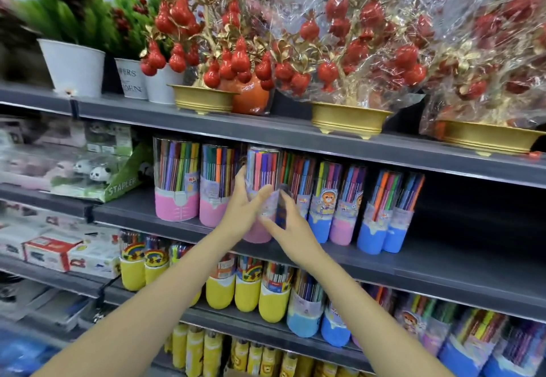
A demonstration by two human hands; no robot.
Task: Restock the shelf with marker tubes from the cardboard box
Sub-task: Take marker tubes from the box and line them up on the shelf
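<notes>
Both hands clasp a clear plastic marker tube with a smooth pink base (261, 199), left hand (246, 208) and right hand (291, 223) wrapped round its sides, at the front edge of the grey metal shelf (443, 261) among matching cylinders.

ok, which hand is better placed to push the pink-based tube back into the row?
Left, probably. The left hand has its fingers flat along the side of the pink-based clear marker tube, wrapping higher up. The right hand grips only low at the front, partly across the neighbouring blue-based tube.
</notes>
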